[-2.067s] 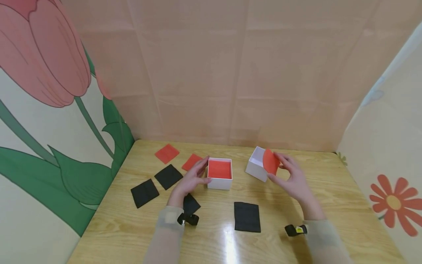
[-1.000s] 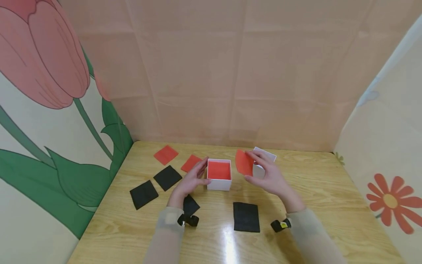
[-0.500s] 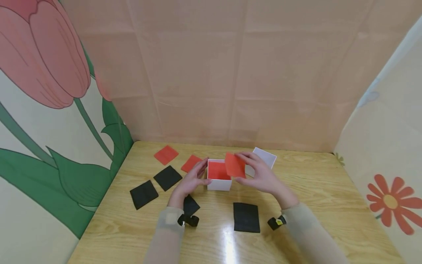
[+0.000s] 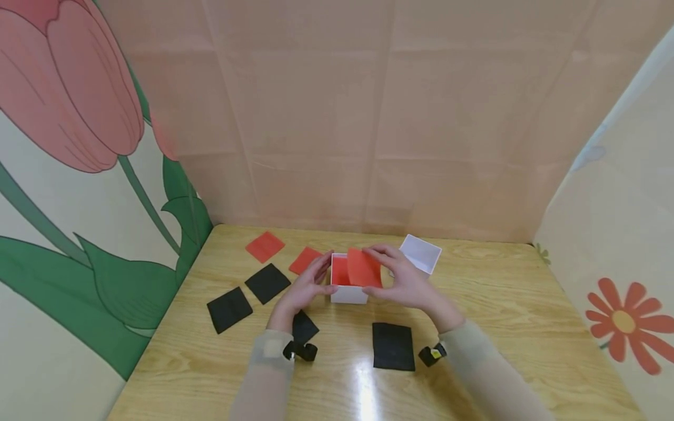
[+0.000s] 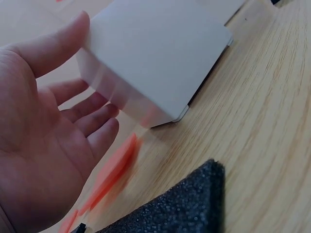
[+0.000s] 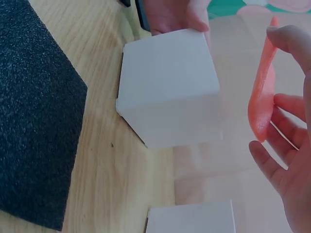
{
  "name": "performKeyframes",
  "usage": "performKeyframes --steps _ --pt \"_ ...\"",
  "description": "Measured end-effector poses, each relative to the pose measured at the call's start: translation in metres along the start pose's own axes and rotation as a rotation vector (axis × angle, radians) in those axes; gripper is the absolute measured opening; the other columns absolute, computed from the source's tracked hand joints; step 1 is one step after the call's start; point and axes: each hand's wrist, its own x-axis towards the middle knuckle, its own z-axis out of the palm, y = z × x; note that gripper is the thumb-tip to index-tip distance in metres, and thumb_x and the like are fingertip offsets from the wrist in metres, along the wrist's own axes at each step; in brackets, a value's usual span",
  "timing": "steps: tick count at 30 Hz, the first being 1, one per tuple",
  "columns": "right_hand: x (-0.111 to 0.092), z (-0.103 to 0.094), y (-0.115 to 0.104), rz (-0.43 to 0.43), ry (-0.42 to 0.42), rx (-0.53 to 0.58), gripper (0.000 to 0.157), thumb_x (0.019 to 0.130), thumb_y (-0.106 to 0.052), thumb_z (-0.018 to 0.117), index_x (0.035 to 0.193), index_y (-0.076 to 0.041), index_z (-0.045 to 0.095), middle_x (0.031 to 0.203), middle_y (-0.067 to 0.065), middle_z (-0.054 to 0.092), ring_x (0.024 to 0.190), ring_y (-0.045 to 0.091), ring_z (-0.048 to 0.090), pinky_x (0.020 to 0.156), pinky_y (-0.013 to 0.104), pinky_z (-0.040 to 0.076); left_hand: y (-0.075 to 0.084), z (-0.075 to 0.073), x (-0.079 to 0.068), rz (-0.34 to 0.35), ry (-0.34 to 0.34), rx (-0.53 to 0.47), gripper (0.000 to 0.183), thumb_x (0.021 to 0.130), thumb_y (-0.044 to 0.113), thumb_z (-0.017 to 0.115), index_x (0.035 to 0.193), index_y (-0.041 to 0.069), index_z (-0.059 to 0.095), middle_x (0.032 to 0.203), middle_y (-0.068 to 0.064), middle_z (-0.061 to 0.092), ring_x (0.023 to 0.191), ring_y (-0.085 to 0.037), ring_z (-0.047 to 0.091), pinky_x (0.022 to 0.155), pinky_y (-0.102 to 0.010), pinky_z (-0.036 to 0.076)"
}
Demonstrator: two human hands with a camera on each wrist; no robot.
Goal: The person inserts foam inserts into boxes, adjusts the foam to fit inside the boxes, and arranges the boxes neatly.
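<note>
An open white box [image 4: 349,294] stands at the table's middle with red foam [image 4: 339,269] inside. My left hand [image 4: 305,287] holds its left side, thumb at the near corner and fingers along the side wall, as the left wrist view [image 5: 53,116] shows. Over the box's right half, my right hand [image 4: 402,280] pinches a bent red foam sheet [image 4: 364,268] between thumb and fingers. In the right wrist view that sheet [image 6: 262,87] curves above the rim of the white box [image 6: 167,87]. How far it reaches inside is hidden there.
A second open white box [image 4: 422,255] stands behind my right hand. Two red sheets [image 4: 265,247] and several black foam sheets [image 4: 268,283] lie left of the box, one partly under my left wrist. Another black sheet [image 4: 393,347] lies in front.
My right hand has carried the red foam sheet leftward from beside the second white box to over the nearer box. The left hand has stayed at the box.
</note>
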Motion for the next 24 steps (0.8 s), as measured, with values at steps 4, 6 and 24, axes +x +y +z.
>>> performKeyframes --steps 4,6,24 --pt "0.0 0.004 0.001 0.01 -0.011 -0.007 0.081 0.086 -0.045 0.089 0.155 -0.016 0.058 0.151 -0.002 0.053 0.133 0.023 0.052 0.1 0.051 0.058 -0.001 0.0 0.001 0.001 -0.001 0.002 0.097 0.093 0.016 0.083 0.171 0.012 0.026 0.175 -0.007 0.029 0.161 -0.03 0.026 0.128 -0.048 0.026" --pt "0.001 0.006 0.0 0.018 -0.019 -0.009 0.082 0.085 -0.044 0.09 0.155 -0.017 0.058 0.152 -0.002 0.052 0.133 0.023 0.052 0.099 0.051 0.058 -0.002 0.0 0.001 0.002 0.0 0.003 0.097 0.093 0.016 0.083 0.171 0.012 0.026 0.175 -0.007 0.029 0.161 -0.03 0.026 0.128 -0.048 0.025" --pt "0.011 0.013 -0.001 0.09 -0.048 -0.1 0.086 0.085 -0.05 0.087 0.158 -0.017 0.055 0.153 0.005 0.053 0.133 0.03 0.053 0.097 0.051 0.059 -0.003 -0.001 0.002 -0.018 -0.011 -0.049 0.095 0.094 0.014 0.082 0.171 0.012 0.026 0.174 -0.007 0.03 0.161 -0.03 0.025 0.129 -0.048 0.024"
